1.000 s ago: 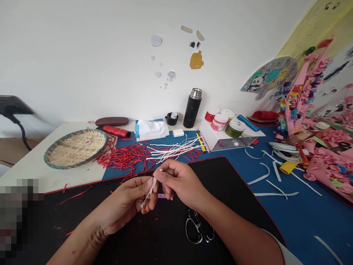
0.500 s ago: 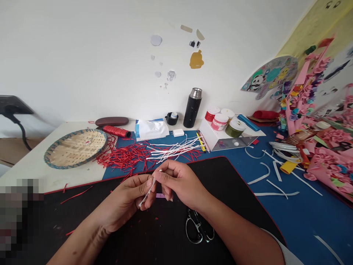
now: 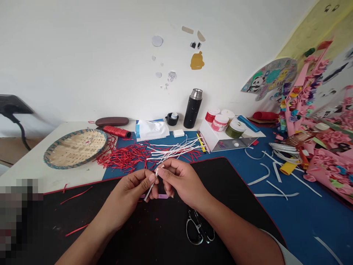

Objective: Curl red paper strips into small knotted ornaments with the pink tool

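Between my two hands is a thin white strip (image 3: 149, 191), held above the black mat (image 3: 132, 239). My left hand (image 3: 140, 186) pinches its middle between thumb and forefinger, and the lower end slants down to the left. Close against it, my right hand (image 3: 180, 180) grips the upper part, where a short bent end sticks out over the fingertips. A small purple piece (image 3: 163, 196) lies on the mat behind my fingers. Scissors (image 3: 197, 228) rest beneath my right forearm, their blades partly hidden.
Beyond the mat lie white strips (image 3: 176, 149), a heap of red cords (image 3: 124, 158) and a red thread spool (image 3: 117, 131). A woven basket (image 3: 75, 149) is at left. A black flask (image 3: 193, 108) and jars (image 3: 220, 122) stand behind; loose white strips (image 3: 275, 194) lie at right.
My left hand has moved slightly up and right, closer to my right hand. The white strip's upper end now bends out to the right. More of the purple piece shows.
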`<move>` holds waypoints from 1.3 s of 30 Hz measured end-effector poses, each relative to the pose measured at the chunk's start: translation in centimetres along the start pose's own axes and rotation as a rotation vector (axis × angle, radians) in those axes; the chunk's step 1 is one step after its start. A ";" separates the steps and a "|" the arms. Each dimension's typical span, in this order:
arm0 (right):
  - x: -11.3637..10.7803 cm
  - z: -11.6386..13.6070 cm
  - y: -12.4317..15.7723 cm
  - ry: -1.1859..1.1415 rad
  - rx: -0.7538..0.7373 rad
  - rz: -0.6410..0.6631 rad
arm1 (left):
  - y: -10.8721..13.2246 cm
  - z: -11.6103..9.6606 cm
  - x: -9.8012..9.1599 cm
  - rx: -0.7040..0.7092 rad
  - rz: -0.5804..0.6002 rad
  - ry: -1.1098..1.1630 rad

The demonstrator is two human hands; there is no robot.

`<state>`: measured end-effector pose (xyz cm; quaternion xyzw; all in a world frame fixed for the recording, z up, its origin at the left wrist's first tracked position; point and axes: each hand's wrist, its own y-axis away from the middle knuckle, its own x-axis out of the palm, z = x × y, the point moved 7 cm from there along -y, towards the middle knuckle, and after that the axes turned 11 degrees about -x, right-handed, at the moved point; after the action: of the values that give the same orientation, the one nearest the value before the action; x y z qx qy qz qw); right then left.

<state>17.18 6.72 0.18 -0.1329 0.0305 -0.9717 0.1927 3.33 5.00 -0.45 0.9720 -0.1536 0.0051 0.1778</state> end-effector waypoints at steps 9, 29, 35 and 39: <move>0.2 -0.3 0.1 0.031 0.017 0.018 | 0.4 -1.1 -0.2 0.069 -0.125 -0.170; 0.3 0.0 0.2 0.109 0.019 0.019 | 0.0 0.1 -0.4 -0.036 -0.016 -0.086; 0.2 0.0 0.2 0.137 0.011 0.031 | -0.2 0.6 0.0 -0.093 0.034 0.012; 0.2 -0.1 0.2 0.072 0.008 0.057 | -0.2 0.8 0.0 -0.130 0.051 0.131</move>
<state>17.05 6.46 0.09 -0.0960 0.0372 -0.9701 0.2197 3.31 4.87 -1.28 0.9518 -0.1665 0.0631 0.2498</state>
